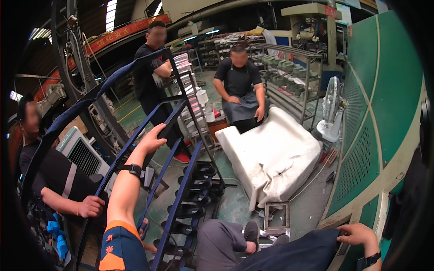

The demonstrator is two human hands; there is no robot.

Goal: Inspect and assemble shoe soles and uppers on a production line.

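Observation:
My left hand (153,140), reaching up from an orange and navy sleeve with a dark watch on the wrist, rests on a blue bar of a metal rack (159,106). Its fingers are stretched out and hold nothing. Black slippers (187,211) sit in rows on the rack's lower bars. At lower right, my right hand (356,234) lies against the end of a dark navy cloth-covered leg (294,253). Its fingers are slightly bent and apart, with nothing visible in them. A dark band circles that wrist.
A large white draped cover (271,153) stands ahead, with a metal frame (277,214) near its foot. Beyond it a person (238,86) sits; another stands by the rack, and one at left grips its edge. A fan (332,110) and green panels (361,117) line the right.

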